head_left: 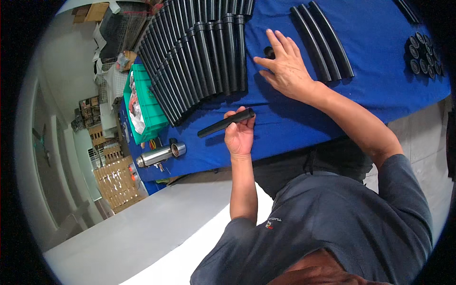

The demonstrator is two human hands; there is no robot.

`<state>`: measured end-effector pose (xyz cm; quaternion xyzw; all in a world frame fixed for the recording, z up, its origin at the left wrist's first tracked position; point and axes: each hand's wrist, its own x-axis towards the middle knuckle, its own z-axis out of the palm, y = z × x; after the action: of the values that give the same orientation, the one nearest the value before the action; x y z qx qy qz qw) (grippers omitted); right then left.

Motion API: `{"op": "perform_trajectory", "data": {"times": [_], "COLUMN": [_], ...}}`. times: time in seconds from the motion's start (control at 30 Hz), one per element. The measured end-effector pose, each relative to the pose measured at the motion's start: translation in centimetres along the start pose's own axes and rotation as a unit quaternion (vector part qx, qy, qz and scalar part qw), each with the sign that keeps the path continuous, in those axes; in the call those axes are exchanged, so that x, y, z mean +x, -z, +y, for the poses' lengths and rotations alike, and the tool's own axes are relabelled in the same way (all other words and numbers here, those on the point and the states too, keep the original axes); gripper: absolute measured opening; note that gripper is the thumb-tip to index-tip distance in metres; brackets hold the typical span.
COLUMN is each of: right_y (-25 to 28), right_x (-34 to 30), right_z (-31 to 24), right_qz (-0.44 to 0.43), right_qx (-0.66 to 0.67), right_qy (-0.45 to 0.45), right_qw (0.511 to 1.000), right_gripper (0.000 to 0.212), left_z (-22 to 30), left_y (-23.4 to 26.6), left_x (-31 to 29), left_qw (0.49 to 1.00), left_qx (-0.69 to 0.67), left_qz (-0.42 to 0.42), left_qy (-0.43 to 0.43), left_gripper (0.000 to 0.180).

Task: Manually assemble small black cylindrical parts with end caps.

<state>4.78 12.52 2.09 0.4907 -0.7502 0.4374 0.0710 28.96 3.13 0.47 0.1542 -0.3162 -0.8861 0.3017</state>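
My left hand (240,137) is wrapped round a black tube (223,124), held slantwise above the blue cloth near the table's front edge. Its wider end points to the right. Farther back, my right hand (288,69) reaches over the cloth with its fingers spread. Beside its fingertips is a small round black piece (269,52), partly covered by the fingers. Rows of similar black tubes (209,59), several of them with collared ends, lie side by side to the left. Three longer curved black tubes (323,42) rest to the right of my right hand.
A blue cloth (380,71) covers the table. Several round black caps (424,54) are grouped at far right. At left stand a green crate (151,102) and a steel thermos flask (159,155). Wooden pallets (118,183) are on the floor beyond.
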Motion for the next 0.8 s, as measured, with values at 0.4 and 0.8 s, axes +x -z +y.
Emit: {"op": "perform_trajectory", "data": {"times": [0.4,0.8], "right_y": [0.8,1.3], "right_x": [0.2,-0.6], "right_z": [-0.3,-1.3], "right_qz": [-0.045,-0.339], "right_qx": [0.007,0.332], "right_qy": [0.006,-0.034], "right_qw": [0.999,0.880], "right_gripper": [0.035,0.037], "left_z": [-0.2,-0.9], "left_y": [0.6,-0.4], "left_x": [0.0,0.2], "left_qw": [1.000,0.999], "left_qx": [-0.015,-0.010], "left_qz": [-0.012,-0.008], "left_qy": [-0.015,-0.052], "left_gripper": [0.035,0.031]}}
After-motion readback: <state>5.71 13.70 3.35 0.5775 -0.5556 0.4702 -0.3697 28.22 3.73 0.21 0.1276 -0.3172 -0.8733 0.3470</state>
